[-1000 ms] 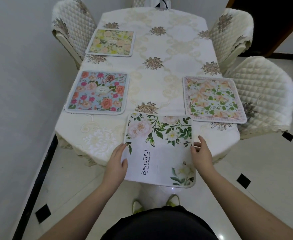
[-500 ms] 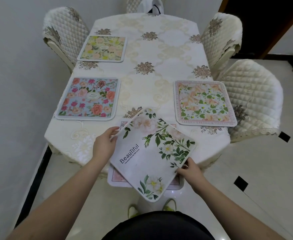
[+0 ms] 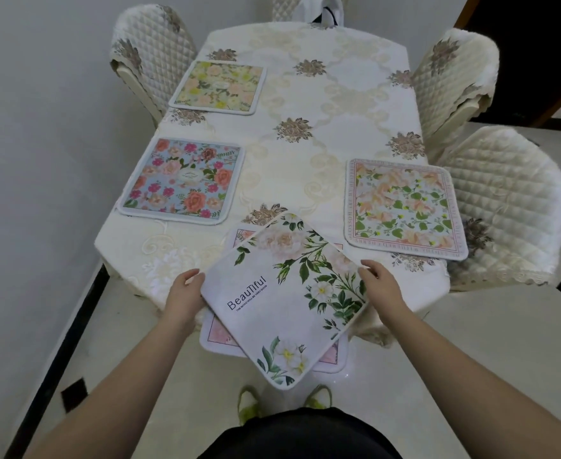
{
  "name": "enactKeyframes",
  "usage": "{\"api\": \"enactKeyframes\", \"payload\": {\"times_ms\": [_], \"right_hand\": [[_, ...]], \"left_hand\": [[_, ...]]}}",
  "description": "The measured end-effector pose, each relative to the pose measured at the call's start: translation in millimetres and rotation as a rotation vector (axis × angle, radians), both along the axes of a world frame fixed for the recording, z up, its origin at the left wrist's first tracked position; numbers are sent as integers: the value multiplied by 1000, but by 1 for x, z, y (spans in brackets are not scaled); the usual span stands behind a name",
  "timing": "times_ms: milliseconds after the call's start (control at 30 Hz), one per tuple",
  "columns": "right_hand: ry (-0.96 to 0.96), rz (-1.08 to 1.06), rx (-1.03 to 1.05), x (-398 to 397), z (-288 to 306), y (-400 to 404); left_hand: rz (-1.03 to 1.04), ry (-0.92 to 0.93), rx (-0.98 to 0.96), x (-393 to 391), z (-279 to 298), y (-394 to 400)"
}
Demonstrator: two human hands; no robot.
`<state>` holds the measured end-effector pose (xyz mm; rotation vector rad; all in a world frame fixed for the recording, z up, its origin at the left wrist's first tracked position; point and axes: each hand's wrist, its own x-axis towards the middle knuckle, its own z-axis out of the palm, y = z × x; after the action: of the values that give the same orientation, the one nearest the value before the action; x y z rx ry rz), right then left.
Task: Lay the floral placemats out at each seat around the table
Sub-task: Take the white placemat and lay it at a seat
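I held the white placemat [image 3: 282,293] with both hands at the lower centre of the frame, over the near edge of the table [image 3: 305,154]. It was turned like a diamond, one corner pointing to the far end and one corner pointing to my feet. I judged that it was turned this way because I was lifting it away from the pink placemat [image 3: 221,332] under it, of which only corners showed at the left and right below. This pink one lay half on the table and half over the edge, so I think it was the last of the stack waiting for a seat.

My left hand [image 3: 184,298] was at the left corner of the white placemat; the fingers were curled under its edge and closed on it, with the thumb near the top side. My right hand [image 3: 380,288] was at the right corner, its fingers [image 3: 368,265] lying together over the edge and pressing on the top; I could not see the thumb. Both forearms reached forward from the bottom of the frame, a little apart, with the wrists almost straight.

Three placemats already lay flat at seats: a yellow placemat [image 3: 218,87] at upper left, a blue placemat [image 3: 181,182] at middle left, and a peach placemat [image 3: 403,208] at middle right, just beside a quilted chair [image 3: 504,207]. The upper right seat had none yet.
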<state>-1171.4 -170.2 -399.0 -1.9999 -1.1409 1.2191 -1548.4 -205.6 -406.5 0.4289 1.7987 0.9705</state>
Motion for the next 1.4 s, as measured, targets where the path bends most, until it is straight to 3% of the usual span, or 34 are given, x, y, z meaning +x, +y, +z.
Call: {"api": "enactKeyframes", "payload": {"times_ms": [133,267,400,567,767,900,967,1033,1200,1400], "right_hand": [[-239,290,21,5,3,30],[-408,417,46,5,10,61],[-355,523,58,-1,14,76],[-315,711,11,-5,13,81],[-247,668,-57,7,9,62],[159,499,-229,14,4,28],[207,479,-234,14,0,11],[179,451,-182,10,-3,-3],[42,395,-38,-3,-1,-28],[-29,232,91,-9,27,-50]], "left_hand": [[198,-278,23,13,-3,-19],[93,-279,7,31,5,-40],[-93,-257,-4,46,11,-57],[-138,-189,46,62,19,-59],[83,-226,85,67,27,-49],[-41,-185,98,64,26,-51],[-205,-71,55,59,22,-53],[-346,74,16,58,20,-53],[-403,297,30,60,25,-45],[-535,393,178,54,43,-25]]}}
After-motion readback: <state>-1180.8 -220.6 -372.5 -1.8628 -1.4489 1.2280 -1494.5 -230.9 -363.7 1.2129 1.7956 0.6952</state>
